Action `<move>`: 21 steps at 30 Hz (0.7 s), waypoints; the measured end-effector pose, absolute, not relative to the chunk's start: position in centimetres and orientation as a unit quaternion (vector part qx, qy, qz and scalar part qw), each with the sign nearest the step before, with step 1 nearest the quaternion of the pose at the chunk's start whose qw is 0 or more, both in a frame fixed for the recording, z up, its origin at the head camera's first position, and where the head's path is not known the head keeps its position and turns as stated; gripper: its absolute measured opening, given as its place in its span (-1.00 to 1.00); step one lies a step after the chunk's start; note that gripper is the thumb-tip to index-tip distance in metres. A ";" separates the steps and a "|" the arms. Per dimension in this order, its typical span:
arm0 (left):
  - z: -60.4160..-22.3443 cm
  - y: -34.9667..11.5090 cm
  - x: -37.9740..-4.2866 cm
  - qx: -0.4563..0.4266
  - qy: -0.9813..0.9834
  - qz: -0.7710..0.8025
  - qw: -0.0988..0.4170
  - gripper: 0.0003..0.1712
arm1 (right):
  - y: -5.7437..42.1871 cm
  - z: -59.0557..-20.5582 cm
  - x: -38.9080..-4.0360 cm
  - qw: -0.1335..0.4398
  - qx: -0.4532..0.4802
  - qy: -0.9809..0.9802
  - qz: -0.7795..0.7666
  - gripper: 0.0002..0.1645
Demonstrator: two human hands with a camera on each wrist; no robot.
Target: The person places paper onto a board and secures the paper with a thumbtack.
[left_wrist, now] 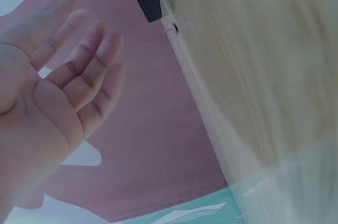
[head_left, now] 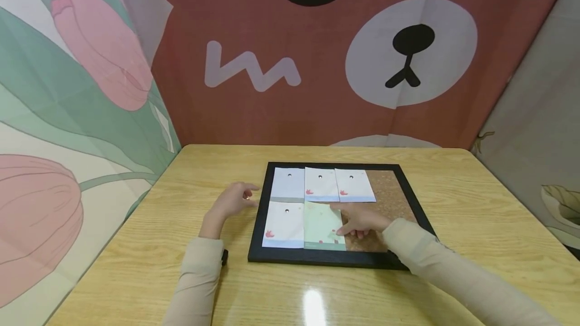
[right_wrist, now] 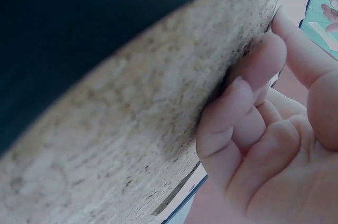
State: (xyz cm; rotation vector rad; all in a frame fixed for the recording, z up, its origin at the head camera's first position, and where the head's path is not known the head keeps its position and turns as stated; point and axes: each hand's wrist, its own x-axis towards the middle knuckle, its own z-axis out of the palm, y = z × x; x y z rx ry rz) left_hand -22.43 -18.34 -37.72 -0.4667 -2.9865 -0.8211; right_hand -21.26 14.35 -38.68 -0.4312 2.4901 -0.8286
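A pale green note sheet [head_left: 319, 223] lies on a black-framed cork board [head_left: 391, 210], in the front row. My right hand [head_left: 358, 217] is at its right edge, with the index finger and thumb spread apart and touching the sheet. The other fingers of this right hand [right_wrist: 264, 145] are curled against the cork in the right wrist view. Beside the frame's left edge, my left hand [head_left: 233, 199] hovers with nothing in it. Its fingers [left_wrist: 97, 73] bend loosely in the left wrist view.
Three sheets line the back row: a bluish sheet [head_left: 287, 185], a white sheet [head_left: 320, 185] and another white sheet [head_left: 354, 186]. A white sheet [head_left: 283, 225] adjoins the green one. Each of these has a small round pin. The board rests on a wooden table [head_left: 181, 205] before a printed cloth [head_left: 317, 104].
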 end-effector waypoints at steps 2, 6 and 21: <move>-37.7 -18.4 -22.4 -0.148 -0.954 -0.259 0.008 -0.56 | 14.5 -38.7 -21.2 0.237 -0.154 0.911 -0.301 -0.12; -37.7 -18.6 -22.6 -0.146 -0.959 -0.243 0.007 -0.57 | 14.6 -38.8 -21.2 0.237 -0.153 0.910 -0.302 -0.13; -37.2 -18.9 -24.6 -0.130 -0.983 -0.132 -0.017 -0.68 | 14.5 -38.8 -21.2 0.239 -0.153 0.909 -0.305 -0.15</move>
